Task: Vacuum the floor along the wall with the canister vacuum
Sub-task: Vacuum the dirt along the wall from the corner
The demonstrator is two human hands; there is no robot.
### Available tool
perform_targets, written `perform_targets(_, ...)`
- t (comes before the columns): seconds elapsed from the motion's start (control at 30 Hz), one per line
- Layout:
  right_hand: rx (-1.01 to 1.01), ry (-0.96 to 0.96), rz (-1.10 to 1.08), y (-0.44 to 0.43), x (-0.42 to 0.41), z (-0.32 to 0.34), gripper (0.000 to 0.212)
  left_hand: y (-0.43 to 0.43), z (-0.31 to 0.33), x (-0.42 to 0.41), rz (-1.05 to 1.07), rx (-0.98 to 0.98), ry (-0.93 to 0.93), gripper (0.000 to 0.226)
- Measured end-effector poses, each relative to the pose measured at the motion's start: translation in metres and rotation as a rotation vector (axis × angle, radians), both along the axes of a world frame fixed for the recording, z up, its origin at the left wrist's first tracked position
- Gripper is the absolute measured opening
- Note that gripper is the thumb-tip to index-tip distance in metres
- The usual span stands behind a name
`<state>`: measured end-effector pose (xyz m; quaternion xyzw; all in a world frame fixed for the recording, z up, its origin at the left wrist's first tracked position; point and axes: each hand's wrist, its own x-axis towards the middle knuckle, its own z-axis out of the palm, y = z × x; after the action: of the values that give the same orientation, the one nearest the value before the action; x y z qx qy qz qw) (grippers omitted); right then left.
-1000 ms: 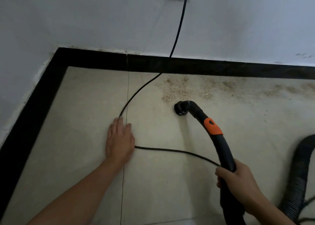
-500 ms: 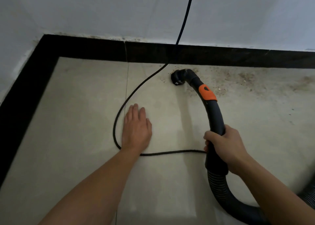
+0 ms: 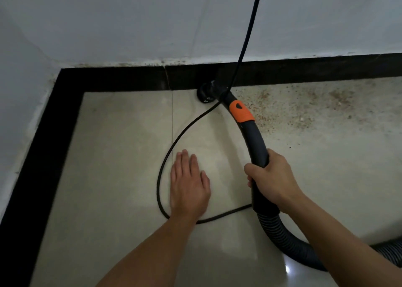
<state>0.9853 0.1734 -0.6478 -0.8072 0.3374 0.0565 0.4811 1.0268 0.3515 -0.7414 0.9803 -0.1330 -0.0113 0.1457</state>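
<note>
My right hand grips the black curved vacuum handle, which has an orange band. The nozzle end touches the floor right against the black skirting of the far wall. A ribbed black hose runs back from the handle to the lower right; the canister is out of view. My left hand lies flat on the beige floor tile, fingers straight, inside a loop of the black power cord. Brownish dust and crumbs lie along the wall to the right of the nozzle.
The power cord hangs down the white wall, crosses the nozzle, loops on the floor and passes under the handle. A second black skirting runs down the left wall, forming a corner at the upper left.
The nozzle has moved forward from the open tile through the dust patch to the skirting. My left hand shifted slightly right and stays flat; the cord loop has tightened around it.
</note>
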Motion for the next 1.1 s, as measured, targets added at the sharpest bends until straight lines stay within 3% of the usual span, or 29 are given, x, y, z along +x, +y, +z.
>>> perform_targets(0.2, -0.044, 0.057, 0.184, 0.004, 0.019, 0.014, 0.021, -0.001, 0.003, 0.002, 0.000, 0.016, 0.031, 0.055)
perform_targets(0.4, -0.234, 0.086, 0.331, 0.009, 0.055, 0.027, 0.026, -0.001, 0.005, 0.003, -0.015, 0.029, 0.052, 0.055)
perform_targets(0.67, -0.237, 0.210, 0.080, -0.060, -0.042, 0.051, 0.016, -0.002, 0.011, 0.005, -0.007, 0.041, 0.073, 0.058)
perform_targets(0.8, -0.166, 0.235, 0.088, -0.048, -0.065, 0.053, 0.018, -0.003, 0.014, 0.004, -0.010, 0.052, 0.087, 0.058)
perform_targets(0.97, -0.200, 0.164, 0.067, -0.036, -0.036, 0.047, 0.017, -0.003, 0.013, 0.005, -0.013, 0.045, 0.096, 0.059)
perform_targets(1.1, -0.187, 0.238, 0.084, -0.043, -0.065, 0.057, 0.018, 0.000, 0.012, 0.006, -0.019, 0.036, 0.089, 0.059)
